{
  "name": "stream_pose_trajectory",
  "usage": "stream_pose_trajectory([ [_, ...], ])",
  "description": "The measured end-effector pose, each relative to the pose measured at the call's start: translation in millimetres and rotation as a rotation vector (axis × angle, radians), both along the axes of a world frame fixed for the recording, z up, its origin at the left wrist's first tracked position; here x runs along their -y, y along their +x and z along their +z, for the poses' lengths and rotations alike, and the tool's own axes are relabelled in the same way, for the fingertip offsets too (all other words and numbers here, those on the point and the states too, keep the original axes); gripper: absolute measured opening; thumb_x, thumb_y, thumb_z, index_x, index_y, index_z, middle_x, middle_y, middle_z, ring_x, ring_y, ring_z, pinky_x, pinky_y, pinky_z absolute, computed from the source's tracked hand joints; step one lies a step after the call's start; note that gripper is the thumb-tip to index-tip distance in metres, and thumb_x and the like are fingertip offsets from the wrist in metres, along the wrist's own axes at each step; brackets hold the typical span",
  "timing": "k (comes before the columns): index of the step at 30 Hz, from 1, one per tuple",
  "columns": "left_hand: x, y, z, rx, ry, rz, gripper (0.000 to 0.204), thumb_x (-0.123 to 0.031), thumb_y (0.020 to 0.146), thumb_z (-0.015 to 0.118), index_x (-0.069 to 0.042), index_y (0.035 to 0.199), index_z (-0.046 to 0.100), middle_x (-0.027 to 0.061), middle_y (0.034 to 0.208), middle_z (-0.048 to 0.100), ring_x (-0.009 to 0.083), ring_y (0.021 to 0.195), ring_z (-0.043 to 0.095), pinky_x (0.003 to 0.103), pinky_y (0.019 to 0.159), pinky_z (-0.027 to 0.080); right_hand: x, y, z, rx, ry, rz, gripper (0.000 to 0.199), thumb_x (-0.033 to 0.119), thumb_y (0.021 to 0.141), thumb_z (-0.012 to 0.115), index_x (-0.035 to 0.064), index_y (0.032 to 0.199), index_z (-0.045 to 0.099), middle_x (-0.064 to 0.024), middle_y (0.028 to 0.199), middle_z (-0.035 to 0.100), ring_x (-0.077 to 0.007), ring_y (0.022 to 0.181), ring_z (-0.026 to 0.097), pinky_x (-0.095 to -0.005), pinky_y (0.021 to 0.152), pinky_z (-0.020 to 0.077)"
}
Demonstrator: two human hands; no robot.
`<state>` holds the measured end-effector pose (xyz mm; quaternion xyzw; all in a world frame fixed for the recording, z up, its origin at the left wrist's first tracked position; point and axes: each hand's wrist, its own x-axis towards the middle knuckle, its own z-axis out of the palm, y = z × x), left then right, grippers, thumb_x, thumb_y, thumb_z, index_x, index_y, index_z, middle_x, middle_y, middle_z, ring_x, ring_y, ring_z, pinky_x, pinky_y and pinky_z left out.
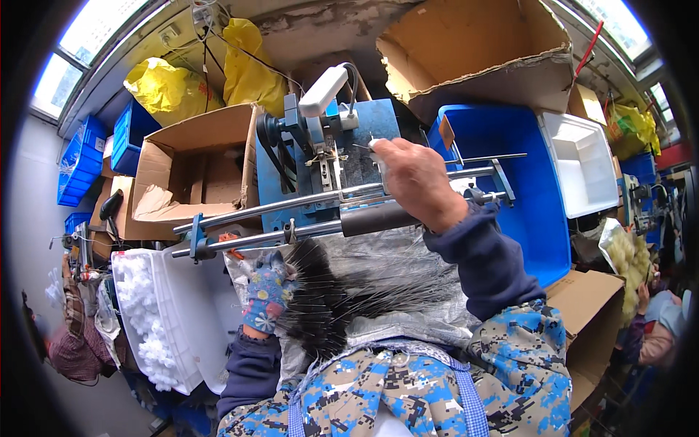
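My left hand (268, 293), in a blue patterned glove, is closed at the left edge of a bundle of black-bristled wires (317, 295) on my lap; its inner fingers are partly hidden. Thin wire ends (397, 297) fan out from the bundle to the right over a silvery cloth (437, 320). Ahead, my bare right hand (416, 177) hangs over the blue bench machine (375, 120), thumb and fingers pinched together. White wrapping shows at a fingertip, and a thin wire-like piece lies by it. What the pinch holds is too small to make out.
Two metal rails (277, 237) cross in front of the machine. Left stand an open carton (153, 171) and a white bin (178, 328) with fluffy white pieces. Right are a large blue tub (535, 197), a white tray (586, 167) and cartons. Other people work at both sides.
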<state>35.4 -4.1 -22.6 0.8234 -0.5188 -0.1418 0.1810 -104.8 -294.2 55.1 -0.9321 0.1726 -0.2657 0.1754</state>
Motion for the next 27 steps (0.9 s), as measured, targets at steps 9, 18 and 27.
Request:
stream_pose_trajectory([
  [9, -1.7, 3.8, 6.1, -0.127, 0.046, -0.022, 0.029, -0.011, 0.068, 0.069, -0.004, 0.094, 0.057, 0.0103, 0.083, 0.064, 0.0308, 0.078, 0.06, 0.039, 0.068, 0.047, 19.0, 63.9, -48.9, -0.383, -0.266, -0.147, 0.01, 0.013, 0.076, 0.054, 0.01, 0.082, 0.061, -0.0109, 0.09, 0.057, -0.0264, 0.082, 0.058, -0.0402, 0.067, 0.0443],
  [18, -4.4, 7.4, -0.6, -0.062, 0.102, -0.177, 0.048, -0.007, 0.068, 0.068, 0.004, 0.11, 0.047, 0.0104, 0.091, 0.063, 0.0314, 0.085, 0.057, 0.039, 0.075, 0.046, 19.7, 62.8, -50.4, -0.357, -0.263, -0.109, 0.011, 0.013, 0.075, 0.054, 0.0097, 0.084, 0.059, -0.0095, 0.088, 0.059, -0.0249, 0.08, 0.06, -0.0393, 0.067, 0.0448],
  [27, -19.1, 9.7, -21.8, -0.336, -0.049, -0.083, 0.043, -0.004, 0.068, 0.066, 0.001, 0.109, 0.052, 0.0097, 0.089, 0.063, 0.0299, 0.081, 0.059, 0.039, 0.074, 0.047, 26.9, 65.1, -61.7, -0.26, -0.149, -0.057, 0.012, 0.013, 0.076, 0.052, 0.0091, 0.084, 0.061, -0.01, 0.087, 0.059, -0.0279, 0.081, 0.058, -0.0419, 0.068, 0.0424],
])
